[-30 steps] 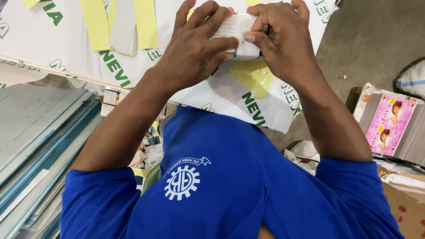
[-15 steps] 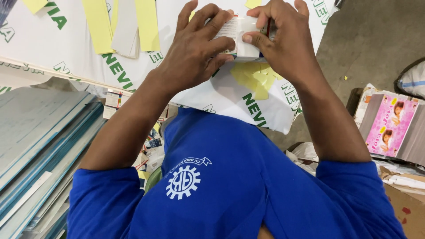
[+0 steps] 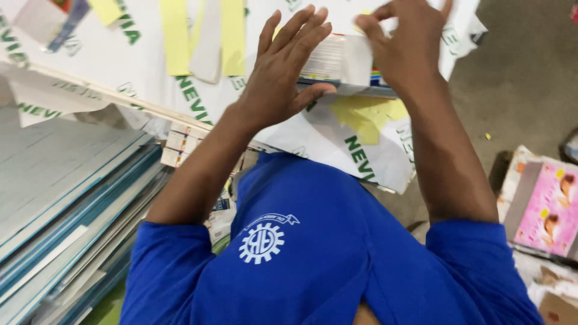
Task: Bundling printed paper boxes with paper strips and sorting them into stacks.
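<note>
Head view — hands (image 3: 343, 66) on paper stack (image 3: 340, 60)

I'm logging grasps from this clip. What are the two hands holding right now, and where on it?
Both hold a small white stack of paper sheets: the left hand at its left end, thumb beneath, and the right hand at its right end.

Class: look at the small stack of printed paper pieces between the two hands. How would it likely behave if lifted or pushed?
The stack of printed pieces looks thin-leaved, so probably light and a little bendy. It shows loose edges, so the sheets may slide apart when pushed. The left hand and the right hand press it from both sides, which suggests it needs squaring.
</note>
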